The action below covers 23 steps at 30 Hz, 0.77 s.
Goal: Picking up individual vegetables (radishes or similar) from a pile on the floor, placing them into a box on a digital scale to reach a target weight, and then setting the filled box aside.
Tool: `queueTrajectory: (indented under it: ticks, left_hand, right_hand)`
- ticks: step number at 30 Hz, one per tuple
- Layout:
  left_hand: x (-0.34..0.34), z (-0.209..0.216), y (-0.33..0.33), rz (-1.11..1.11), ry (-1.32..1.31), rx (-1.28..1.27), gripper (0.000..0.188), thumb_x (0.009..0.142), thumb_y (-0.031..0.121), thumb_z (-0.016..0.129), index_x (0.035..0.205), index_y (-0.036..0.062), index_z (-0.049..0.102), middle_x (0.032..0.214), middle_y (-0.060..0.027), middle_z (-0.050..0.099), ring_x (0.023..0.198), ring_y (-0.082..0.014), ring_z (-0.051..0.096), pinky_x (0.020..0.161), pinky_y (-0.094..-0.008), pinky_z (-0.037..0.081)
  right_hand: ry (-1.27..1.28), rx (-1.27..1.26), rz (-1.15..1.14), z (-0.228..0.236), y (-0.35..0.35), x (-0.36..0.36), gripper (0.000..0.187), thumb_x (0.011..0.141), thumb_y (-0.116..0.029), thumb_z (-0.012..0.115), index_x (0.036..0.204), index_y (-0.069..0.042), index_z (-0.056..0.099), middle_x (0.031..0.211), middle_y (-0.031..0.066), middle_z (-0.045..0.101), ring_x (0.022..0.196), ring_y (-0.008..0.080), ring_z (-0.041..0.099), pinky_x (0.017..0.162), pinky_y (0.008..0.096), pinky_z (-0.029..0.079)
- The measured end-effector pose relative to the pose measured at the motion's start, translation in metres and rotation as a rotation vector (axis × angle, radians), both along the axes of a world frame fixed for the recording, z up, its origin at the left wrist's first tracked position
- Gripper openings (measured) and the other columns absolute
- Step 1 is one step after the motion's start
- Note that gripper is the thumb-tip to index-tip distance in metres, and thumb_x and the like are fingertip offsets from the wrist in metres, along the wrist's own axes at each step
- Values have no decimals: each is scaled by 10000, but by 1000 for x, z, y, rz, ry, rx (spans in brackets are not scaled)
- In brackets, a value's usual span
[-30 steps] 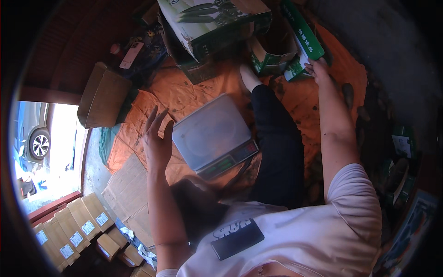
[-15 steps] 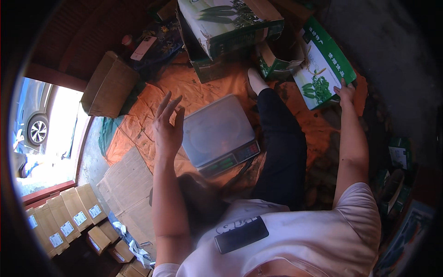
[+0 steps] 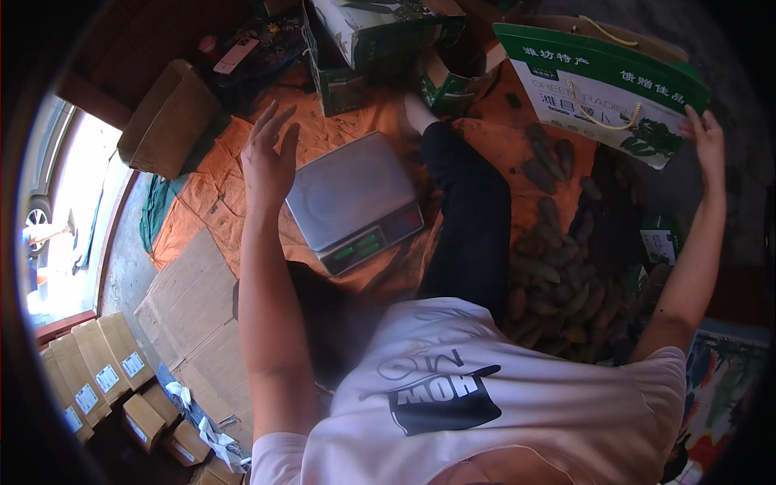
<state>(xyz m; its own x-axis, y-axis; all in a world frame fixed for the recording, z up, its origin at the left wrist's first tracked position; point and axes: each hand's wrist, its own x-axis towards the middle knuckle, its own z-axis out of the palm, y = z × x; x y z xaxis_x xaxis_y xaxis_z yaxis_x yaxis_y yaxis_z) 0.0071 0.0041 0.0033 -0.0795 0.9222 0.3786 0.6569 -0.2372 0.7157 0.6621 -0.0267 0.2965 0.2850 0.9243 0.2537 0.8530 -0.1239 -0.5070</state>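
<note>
My right hand (image 3: 705, 139) grips the lower right corner of a green and white gift bag (image 3: 602, 89) with gold cord handles, held up at the far right. My left hand (image 3: 267, 155) is raised with fingers spread, holding nothing, just left of a grey weighing scale (image 3: 347, 198) with green buttons. The scale rests on an orange cloth (image 3: 226, 182). Below the bag lies a pile of dark elongated vegetables (image 3: 558, 267). My leg in dark trousers (image 3: 473, 222) stretches between scale and pile.
Green and white cartons (image 3: 364, 40) stand at the back. A brown cardboard box (image 3: 166, 117) sits at the left. Flattened cardboard (image 3: 194, 307) lies beside me, and several small labelled boxes (image 3: 93, 376) are stacked at the lower left. A doorway (image 3: 56, 226) shows daylight.
My right hand has drawn the green and white bag out from the cartons and swung it rightward and up. My left hand stays raised by the scale.
</note>
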Motion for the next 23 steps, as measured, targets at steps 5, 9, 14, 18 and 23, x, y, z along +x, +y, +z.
queueTrajectory:
  ticks: [5, 9, 14, 18, 23]
  left_hand:
    - [-12, 13, -11, -6, -131, 65, 330, 978, 279, 629, 1247, 96, 689, 1368, -177, 601, 1201, -308, 632, 932, -386, 557]
    - [-37, 3, -20, -75, -494, -17, 410, 1012, 311, 570, 1307, 33, 627, 1312, -157, 637, 1190, -244, 630, 956, -354, 525]
    - [-107, -36, -42, 9, -894, -176, 291, 998, 213, 571, 1179, -8, 625, 1088, -98, 673, 990, -184, 653, 828, -324, 548]
    - [-150, -55, -61, -68, -1165, -173, 305, 989, 226, 583, 1210, 18, 610, 1087, -92, 668, 949, -196, 664, 744, -319, 568]
    - [-154, -56, -78, 80, -1094, -388, 403, 994, 290, 583, 1282, 9, 565, 1189, -104, 642, 1070, -210, 633, 885, -346, 533]
  right_hand:
    - [-92, 103, 195, 67, -3, -83, 360, 1013, -279, 591, 1231, 3, 640, 1109, 128, 698, 1042, 196, 682, 920, 301, 523]
    - [-35, 46, 387, 31, 32, -149, 367, 1022, -282, 577, 1245, 5, 631, 1156, 153, 698, 1070, 211, 687, 911, 310, 533]
    - [578, 45, 656, -94, 54, -249, 168, 980, -141, 645, 1114, -50, 688, 975, 110, 720, 863, 236, 715, 766, 351, 580]
    - [672, -229, 733, -180, 78, -283, 314, 1014, -257, 597, 1257, -61, 630, 1087, 133, 712, 985, 240, 712, 856, 361, 575]
    - [969, -345, 774, -284, 67, -282, 469, 1017, -341, 587, 1349, -12, 554, 1151, 142, 702, 1026, 225, 706, 888, 374, 577]
